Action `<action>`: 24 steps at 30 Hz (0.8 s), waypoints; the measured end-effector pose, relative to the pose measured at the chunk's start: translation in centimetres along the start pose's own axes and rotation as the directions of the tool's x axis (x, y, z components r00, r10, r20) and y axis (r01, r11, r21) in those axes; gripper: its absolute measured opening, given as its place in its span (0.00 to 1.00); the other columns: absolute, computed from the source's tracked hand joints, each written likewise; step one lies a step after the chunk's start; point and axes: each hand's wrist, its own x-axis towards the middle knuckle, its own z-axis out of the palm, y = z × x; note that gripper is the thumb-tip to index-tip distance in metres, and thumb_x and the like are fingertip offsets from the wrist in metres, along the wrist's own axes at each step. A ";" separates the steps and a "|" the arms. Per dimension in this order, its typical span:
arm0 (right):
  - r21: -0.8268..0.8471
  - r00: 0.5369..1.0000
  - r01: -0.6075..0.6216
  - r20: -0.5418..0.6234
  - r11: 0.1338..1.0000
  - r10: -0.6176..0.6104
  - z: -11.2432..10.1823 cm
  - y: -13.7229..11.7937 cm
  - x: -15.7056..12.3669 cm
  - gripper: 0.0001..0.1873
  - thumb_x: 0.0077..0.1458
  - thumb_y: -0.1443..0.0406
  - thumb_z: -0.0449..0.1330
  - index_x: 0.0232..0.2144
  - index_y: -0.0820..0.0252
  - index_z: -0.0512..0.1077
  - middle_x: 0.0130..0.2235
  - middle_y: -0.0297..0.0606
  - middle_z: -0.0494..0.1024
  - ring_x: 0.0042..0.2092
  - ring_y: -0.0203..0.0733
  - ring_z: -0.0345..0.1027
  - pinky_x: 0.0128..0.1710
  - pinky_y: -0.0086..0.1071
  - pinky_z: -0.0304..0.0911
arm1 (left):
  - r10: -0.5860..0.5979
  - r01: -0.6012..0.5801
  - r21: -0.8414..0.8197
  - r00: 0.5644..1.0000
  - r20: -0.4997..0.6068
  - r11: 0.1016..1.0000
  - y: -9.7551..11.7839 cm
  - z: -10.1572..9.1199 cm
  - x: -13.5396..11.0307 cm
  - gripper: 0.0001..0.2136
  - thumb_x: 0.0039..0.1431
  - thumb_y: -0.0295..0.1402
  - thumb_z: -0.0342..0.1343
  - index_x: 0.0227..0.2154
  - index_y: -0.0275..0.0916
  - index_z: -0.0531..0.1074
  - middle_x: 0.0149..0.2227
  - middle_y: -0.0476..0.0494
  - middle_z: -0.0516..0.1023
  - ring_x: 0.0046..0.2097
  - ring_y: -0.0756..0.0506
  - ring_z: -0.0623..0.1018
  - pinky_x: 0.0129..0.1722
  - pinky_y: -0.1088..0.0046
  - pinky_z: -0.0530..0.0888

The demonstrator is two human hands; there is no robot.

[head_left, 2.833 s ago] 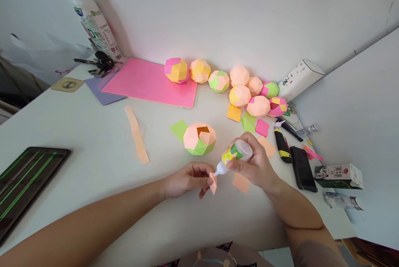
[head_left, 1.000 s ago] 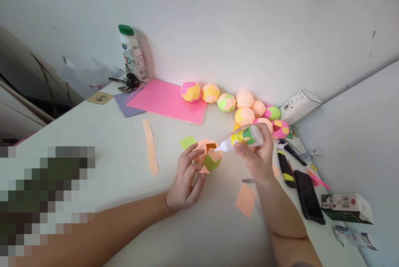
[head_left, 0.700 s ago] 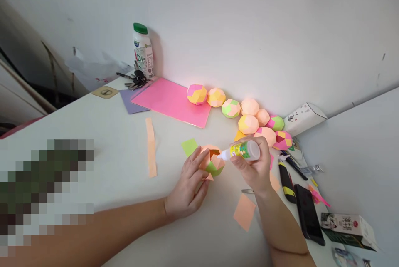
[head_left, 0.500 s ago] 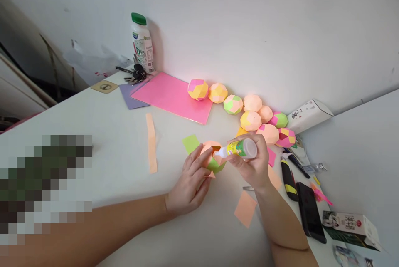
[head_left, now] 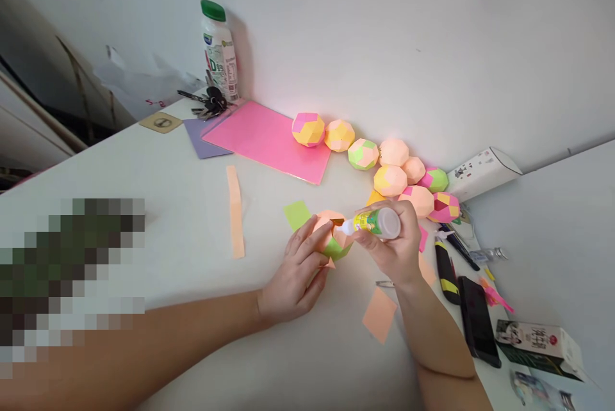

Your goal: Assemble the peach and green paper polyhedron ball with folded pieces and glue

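Note:
My left hand [head_left: 300, 273] is closed around a faceted paper ball [head_left: 337, 248] in peach and green, which has an opening in its upper side. A small peach paper flap [head_left: 330, 263] sticks out by my left fingertips. In my right hand [head_left: 401, 248] is a glue bottle [head_left: 369, 223] with a yellow and green label, tilted so its nozzle meets the ball by the opening. Whether glue is flowing cannot be seen. A green paper square [head_left: 296, 214] lies just behind my left fingers. Tweezers [head_left: 385, 283] and a peach paper piece [head_left: 380, 315] lie below my right wrist.
Several finished-looking paper balls [head_left: 390, 180] line the wall. Pink sheet [head_left: 269, 139], keys [head_left: 211, 102], white bottle [head_left: 220, 52] and peach strip [head_left: 235, 212] lie left and behind. Along the right are a cutter [head_left: 446, 272], phone [head_left: 478, 321] and milk carton [head_left: 538, 344].
The view has shifted slightly. Both hands keep the paper ball and glue bottle in nearly the same position, with the nozzle still at the opening.

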 end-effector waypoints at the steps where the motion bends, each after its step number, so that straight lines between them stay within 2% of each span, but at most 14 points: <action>1: -0.008 1.000 -0.001 0.000 1.000 0.001 0.0 0.0 0.0 0.19 0.45 0.62 0.72 0.32 0.55 0.64 0.30 0.31 0.77 0.31 0.38 0.71 0.29 0.33 0.68 | 0.000 0.000 -0.001 1.000 0.002 1.000 0.0 0.0 0.0 0.09 0.60 0.18 0.45 0.38 0.38 0.64 0.67 0.36 0.51 0.69 0.30 0.44 0.62 0.39 0.55; 12: -0.039 1.000 -0.016 0.010 0.999 0.017 -0.1 -0.4 0.0 0.19 0.46 0.61 0.71 0.31 0.55 0.64 0.29 0.31 0.77 0.29 0.38 0.71 0.28 0.32 0.67 | -0.003 0.003 0.011 1.000 0.011 1.000 0.1 -0.1 0.0 0.09 0.61 0.19 0.44 0.38 0.38 0.65 0.67 0.37 0.51 0.69 0.32 0.43 0.61 0.40 0.57; 24: -0.086 0.999 0.023 0.027 0.996 -0.021 -0.1 -0.4 -0.1 0.18 0.47 0.60 0.70 0.32 0.54 0.64 0.30 0.33 0.78 0.31 0.40 0.72 0.29 0.34 0.69 | -0.008 0.008 0.033 1.000 0.005 0.999 0.2 -0.1 0.0 0.08 0.61 0.20 0.45 0.37 0.39 0.65 0.67 0.36 0.53 0.69 0.32 0.45 0.61 0.43 0.59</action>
